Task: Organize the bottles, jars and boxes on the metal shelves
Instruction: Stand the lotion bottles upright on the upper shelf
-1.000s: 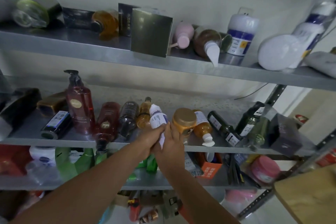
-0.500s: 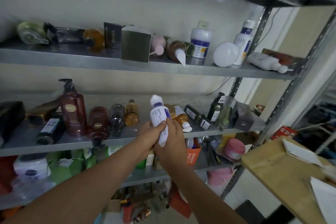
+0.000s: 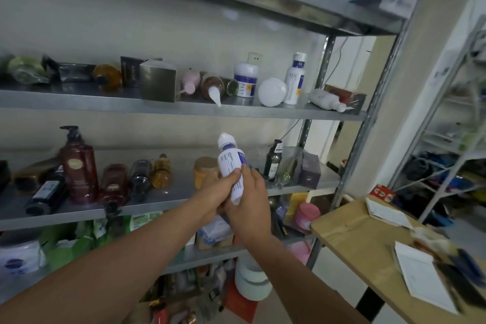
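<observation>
Two hands, left hand [image 3: 217, 192] and right hand [image 3: 249, 201], grip the lower half of the white bottle [image 3: 231, 161], almost upright with cap up, below and left of the similar standing bottle [image 3: 295, 79], which is nearer to the right hand.

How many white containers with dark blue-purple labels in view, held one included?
4, at least. Bottle gripped by left hand and right hand; squat tub and tall bottle upright on the shelf above; another tub far lower left. Lying white bottle's label unclear; more may be hidden.
</observation>
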